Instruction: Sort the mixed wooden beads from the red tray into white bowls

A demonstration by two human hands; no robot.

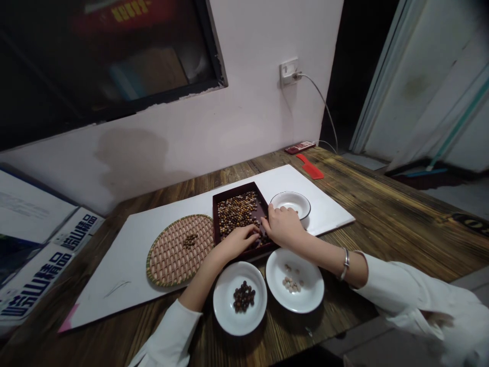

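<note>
- We had beads [236, 210] in the tray [263, 206].
- Our left hand [237, 239] and right hand [284, 224] hung over it; we couldn't tell if either pinched any.
- We judged light fingertip picks best.

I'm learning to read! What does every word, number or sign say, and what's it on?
"崂山精品": twice, on the box at left; first character uncertain.
Small grey print on that box: too small to read.
Yellow characters on the red thing behind the dark glass: too blurred.
Marks on the flat thing by the wall: too small.
</note>
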